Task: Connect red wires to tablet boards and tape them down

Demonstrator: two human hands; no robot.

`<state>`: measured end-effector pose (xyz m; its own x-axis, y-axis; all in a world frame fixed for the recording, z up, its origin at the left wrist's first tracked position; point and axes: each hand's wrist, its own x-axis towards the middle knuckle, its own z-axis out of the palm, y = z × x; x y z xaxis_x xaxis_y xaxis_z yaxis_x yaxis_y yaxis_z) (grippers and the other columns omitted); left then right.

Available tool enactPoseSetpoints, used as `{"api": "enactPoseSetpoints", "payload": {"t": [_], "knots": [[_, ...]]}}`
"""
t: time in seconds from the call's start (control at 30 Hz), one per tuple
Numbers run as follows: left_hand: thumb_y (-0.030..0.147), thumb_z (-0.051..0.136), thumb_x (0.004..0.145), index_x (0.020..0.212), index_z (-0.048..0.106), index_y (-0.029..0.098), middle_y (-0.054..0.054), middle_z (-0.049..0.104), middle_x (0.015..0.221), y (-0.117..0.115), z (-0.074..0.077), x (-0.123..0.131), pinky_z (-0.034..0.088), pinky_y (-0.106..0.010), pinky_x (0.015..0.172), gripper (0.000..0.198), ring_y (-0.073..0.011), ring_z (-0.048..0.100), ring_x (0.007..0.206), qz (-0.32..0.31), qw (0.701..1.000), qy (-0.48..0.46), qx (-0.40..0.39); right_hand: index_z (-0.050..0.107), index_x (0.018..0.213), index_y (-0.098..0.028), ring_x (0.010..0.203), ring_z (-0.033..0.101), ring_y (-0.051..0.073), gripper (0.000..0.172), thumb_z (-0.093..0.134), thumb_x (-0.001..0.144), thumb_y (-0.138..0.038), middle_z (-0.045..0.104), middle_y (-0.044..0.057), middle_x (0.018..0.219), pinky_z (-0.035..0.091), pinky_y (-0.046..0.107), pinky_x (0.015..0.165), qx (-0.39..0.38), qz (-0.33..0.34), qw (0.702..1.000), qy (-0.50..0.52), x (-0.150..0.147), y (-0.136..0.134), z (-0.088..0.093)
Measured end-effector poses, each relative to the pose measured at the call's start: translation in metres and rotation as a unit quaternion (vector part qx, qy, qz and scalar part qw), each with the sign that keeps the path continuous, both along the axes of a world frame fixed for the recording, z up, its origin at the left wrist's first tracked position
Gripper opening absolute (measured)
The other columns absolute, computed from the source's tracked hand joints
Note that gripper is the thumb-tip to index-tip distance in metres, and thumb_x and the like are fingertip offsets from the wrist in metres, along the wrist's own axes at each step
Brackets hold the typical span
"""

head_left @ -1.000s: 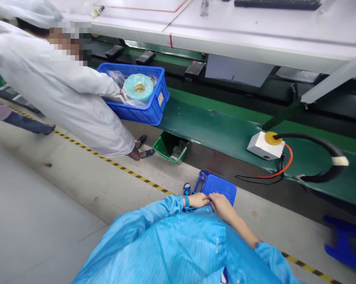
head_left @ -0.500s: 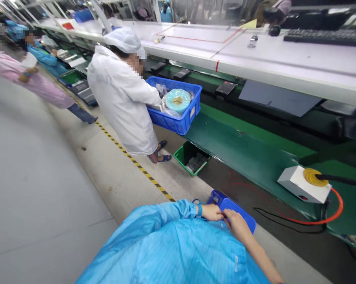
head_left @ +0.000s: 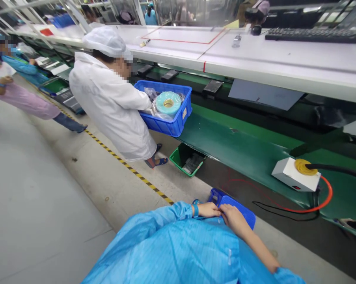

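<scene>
My left hand (head_left: 209, 210), with a blue band at its wrist, is held in front of my body with its fingers curled. My right hand (head_left: 231, 215) meets it, fingertips touching near the front of my light blue smock (head_left: 178, 244). Both hands look closed, and whatever may lie between the fingers is hidden. Beyond and below them a blue plastic stool or bin (head_left: 243, 213) stands on the floor, partly covered by my hands.
A co-worker in white (head_left: 107, 90) reaches into a blue crate (head_left: 166, 128) holding a wrapped turquoise roll (head_left: 168, 103). A green bin (head_left: 182, 167) stands below. A white switch box (head_left: 293, 177) with an orange cable sits on the green bench (head_left: 239, 146). Others stand at far left.
The view has shifted slightly, so the bench, crate and co-workers appear further left. My hands stay together in front of my smock.
</scene>
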<state>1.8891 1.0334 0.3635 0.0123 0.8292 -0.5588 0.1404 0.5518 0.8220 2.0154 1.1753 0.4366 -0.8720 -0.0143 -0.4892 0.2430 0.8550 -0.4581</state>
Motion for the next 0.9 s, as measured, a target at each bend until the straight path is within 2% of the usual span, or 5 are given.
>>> {"api": "enactPoseSetpoints", "payload": {"t": [0.2, 0.47, 0.67, 0.9], "knots": [[0.036, 0.059, 0.096, 0.081, 0.070, 0.015, 0.004, 0.055, 0.068, 0.003, 0.000, -0.001, 0.045, -0.025, 0.076, 0.028, -0.0124, 0.050, 0.072, 0.003, 1.000, -0.005, -0.029, 0.067, 0.102, -0.019, 0.105, 0.067, 0.025, 0.026, 0.041, 0.102, -0.020, 0.074, 0.009, 0.107, 0.041, 0.034, 0.089, -0.008, -0.022, 1.000, 0.004, 0.001, 0.000, -0.003], [0.035, 0.061, 0.096, 0.074, 0.064, 0.015, 0.005, 0.051, 0.067, 0.003, 0.003, -0.001, 0.040, -0.025, 0.075, 0.030, -0.0116, 0.046, 0.071, 0.030, 0.998, -0.030, -0.049, 0.067, 0.103, -0.020, 0.104, 0.067, 0.025, 0.026, 0.040, 0.104, -0.021, 0.074, 0.008, 0.106, 0.041, 0.034, 0.088, 0.018, -0.035, 0.999, 0.016, 0.003, -0.002, -0.001], [0.037, 0.063, 0.094, 0.070, 0.063, 0.015, 0.006, 0.049, 0.066, 0.000, 0.005, -0.002, 0.039, -0.025, 0.073, 0.032, -0.0114, 0.044, 0.071, 0.051, 0.996, -0.050, -0.058, 0.067, 0.102, -0.021, 0.103, 0.067, 0.024, 0.027, 0.040, 0.105, -0.023, 0.074, 0.009, 0.107, 0.040, 0.033, 0.087, 0.020, -0.043, 0.999, 0.014, 0.000, -0.005, 0.005], [0.041, 0.068, 0.090, 0.068, 0.060, 0.015, 0.007, 0.047, 0.063, -0.001, 0.003, 0.000, 0.034, -0.026, 0.070, 0.035, -0.0103, 0.040, 0.068, 0.090, 0.990, -0.089, -0.067, 0.066, 0.104, -0.020, 0.105, 0.067, 0.025, 0.028, 0.038, 0.105, -0.022, 0.074, 0.009, 0.108, 0.040, 0.034, 0.086, 0.009, -0.035, 0.999, 0.010, 0.000, -0.004, 0.005]]}}
